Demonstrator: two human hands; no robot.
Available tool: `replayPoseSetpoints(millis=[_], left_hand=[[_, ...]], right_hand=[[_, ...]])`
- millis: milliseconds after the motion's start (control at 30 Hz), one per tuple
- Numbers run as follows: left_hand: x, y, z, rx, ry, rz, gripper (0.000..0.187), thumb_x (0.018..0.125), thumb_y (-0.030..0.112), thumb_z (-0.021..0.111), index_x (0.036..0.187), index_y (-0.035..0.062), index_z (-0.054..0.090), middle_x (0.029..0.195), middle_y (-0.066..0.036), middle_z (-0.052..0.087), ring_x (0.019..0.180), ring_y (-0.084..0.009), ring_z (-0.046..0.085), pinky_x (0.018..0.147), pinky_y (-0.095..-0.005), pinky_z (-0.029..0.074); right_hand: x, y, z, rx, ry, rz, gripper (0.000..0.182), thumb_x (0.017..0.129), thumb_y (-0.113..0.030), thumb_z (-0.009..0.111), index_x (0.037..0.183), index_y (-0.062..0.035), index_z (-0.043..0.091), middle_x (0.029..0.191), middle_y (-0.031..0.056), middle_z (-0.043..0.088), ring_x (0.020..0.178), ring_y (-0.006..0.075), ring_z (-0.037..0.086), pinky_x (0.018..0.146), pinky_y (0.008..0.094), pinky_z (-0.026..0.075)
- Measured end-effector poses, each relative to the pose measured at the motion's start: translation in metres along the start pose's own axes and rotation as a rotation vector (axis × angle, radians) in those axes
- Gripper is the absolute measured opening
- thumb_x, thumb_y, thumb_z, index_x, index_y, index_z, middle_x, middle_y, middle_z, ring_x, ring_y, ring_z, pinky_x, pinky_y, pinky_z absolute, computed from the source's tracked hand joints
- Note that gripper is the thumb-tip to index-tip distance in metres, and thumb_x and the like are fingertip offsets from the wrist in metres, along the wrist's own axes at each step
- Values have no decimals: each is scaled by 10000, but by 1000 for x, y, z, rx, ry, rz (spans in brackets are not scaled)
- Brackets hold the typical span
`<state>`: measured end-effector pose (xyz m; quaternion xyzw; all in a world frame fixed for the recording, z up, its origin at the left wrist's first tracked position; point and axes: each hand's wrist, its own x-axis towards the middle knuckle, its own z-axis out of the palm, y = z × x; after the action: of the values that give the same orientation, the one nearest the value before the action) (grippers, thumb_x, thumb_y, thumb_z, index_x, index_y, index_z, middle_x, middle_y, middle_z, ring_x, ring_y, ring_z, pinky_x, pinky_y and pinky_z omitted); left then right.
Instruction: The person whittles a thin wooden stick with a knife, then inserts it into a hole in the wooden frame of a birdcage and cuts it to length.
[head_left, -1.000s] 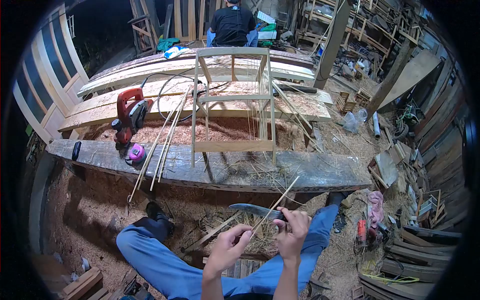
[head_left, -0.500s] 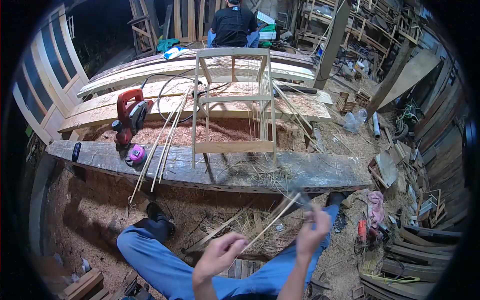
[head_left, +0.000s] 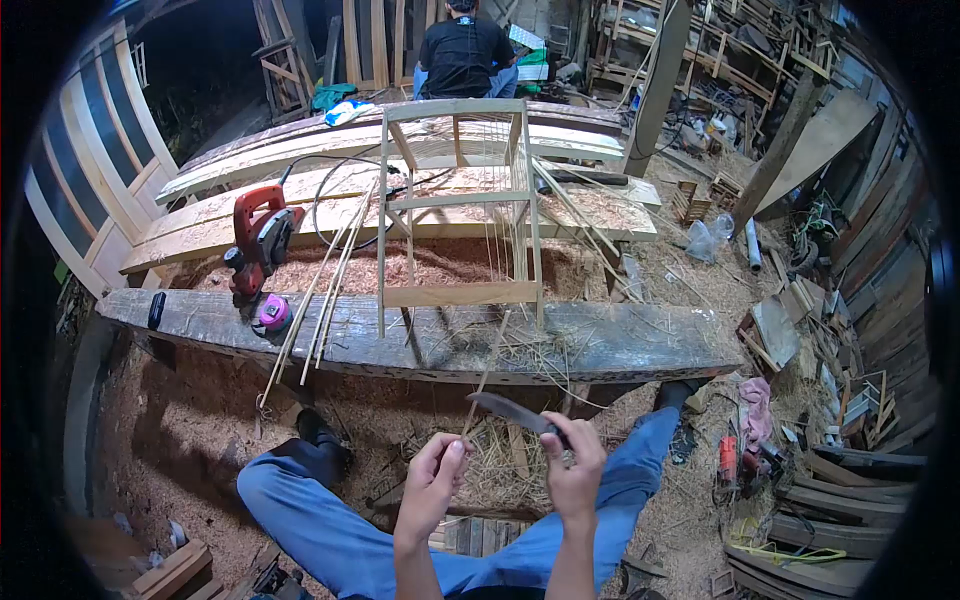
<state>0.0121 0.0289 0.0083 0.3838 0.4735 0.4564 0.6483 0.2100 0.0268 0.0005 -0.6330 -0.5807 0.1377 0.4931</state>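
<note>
My left hand [head_left: 436, 478] pinches a thin bamboo strip [head_left: 487, 372] near its lower end, and the strip points up toward the bench. In my right hand [head_left: 574, 468] is a knife [head_left: 512, 411], its dark handle gripped and its blade aimed left. The blade's tip overlaps the strip a little above my left fingers. Beyond both hands a small wooden frame [head_left: 460, 294] with thin upright sticks stands on the worn bench plank [head_left: 620, 335]. Several long thin strips [head_left: 335, 285] lean across the plank to its left.
A red power planer [head_left: 262, 238] and a pink tape measure [head_left: 272, 312] sit at the bench's left. Pale boards [head_left: 190, 235] lie behind, covered in shavings. A person in a black shirt [head_left: 466, 55] sits at the back. Scrap wood [head_left: 830, 510] is piled at right.
The knife has come left and down from a blurred position, with its blade now across the strip. My left hand has shifted left, and the strip is turned more upright.
</note>
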Motion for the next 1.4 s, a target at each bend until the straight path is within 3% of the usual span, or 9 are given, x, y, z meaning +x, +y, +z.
replayPoseSetpoints(millis=[300, 433, 733, 900, 1067, 1133, 1167, 1200, 1400], left_hand=[[-1, -11, -1, -92, -137, -81, 215, 1117, 216, 483, 1090, 39, 600, 786, 75, 437, 667, -15, 350, 559, -210, 297], [-3, -14, 9, -121, -96, -20, 144, 1106, 178, 481, 1112, 58, 561, 731, 96, 371, 618, -3, 296, 529, -221, 221], [-6, -19, -4, -155, -217, 5, 96, 1090, 126, 505, 1135, 58, 555, 754, 78, 387, 619, -5, 297, 532, -212, 224], [-1, -14, -3, -193, -184, -125, 77, 1079, 114, 487, 1076, 55, 536, 712, 70, 380, 562, -25, 290, 502, -236, 202], [-1, -4, -1, -214, -160, -205, 117, 1075, 147, 502, 1013, 58, 546, 702, 81, 365, 559, -19, 290, 489, -235, 200], [-7, 9, -8, -201, -157, -138, 166, 1073, 199, 512, 978, 66, 543, 695, 84, 354, 559, -16, 293, 490, -222, 208], [-13, 14, -17, -168, -108, -120, 201, 1068, 245, 525, 957, 77, 542, 698, 84, 358, 565, -15, 294, 492, -211, 218], [-21, 15, -33, -172, -82, -98, 202, 1067, 249, 527, 957, 80, 541, 703, 85, 363, 569, -15, 296, 493, -208, 224], [-15, 19, -34, -120, 78, -30, 200, 1100, 213, 492, 990, 65, 570, 726, 81, 383, 609, -21, 310, 517, -219, 246]], right_hand=[[-3, -16, 12, 106, -207, -118, 293, 804, -272, 840, 985, -53, 773, 870, 92, 717, 793, 279, 629, 741, 389, 483], [-5, -17, 17, 132, -233, -163, 296, 786, -279, 845, 957, -46, 781, 879, 83, 730, 791, 271, 632, 747, 391, 480], [-4, -5, 21, 61, -178, -241, 348, 757, -373, 834, 954, -91, 789, 865, 9, 697, 856, 219, 612, 821, 378, 416], [-2, 9, 13, -17, -76, -247, 406, 773, -452, 808, 904, -70, 764, 845, 21, 703, 816, 226, 590, 822, 385, 397], [-7, 14, 14, -61, -44, -244, 317, 834, -372, 798, 928, -72, 756, 856, 33, 698, 841, 240, 585, 844, 385, 397], [-3, 31, 9, -212, 118, -187, 247, 906, -306, 754, 967, -68, 741, 864, 46, 688, 855, 263, 586, 855, 392, 398], [4, 37, -2, -208, 222, -7, 222, 957, -279, 711, 996, -61, 723, 883, 62, 677, 853, 272, 580, 866, 406, 397], [10, 55, -14, -263, 408, 74, 331, 968, -372, 700, 1000, -45, 735, 885, 90, 674, 856, 309, 591, 839, 438, 425], [9, 46, -31, -259, 213, 14, 444, 980, -489, 668, 1024, -49, 704, 904, 77, 617, 886, 259, 548, 841, 391, 418]])
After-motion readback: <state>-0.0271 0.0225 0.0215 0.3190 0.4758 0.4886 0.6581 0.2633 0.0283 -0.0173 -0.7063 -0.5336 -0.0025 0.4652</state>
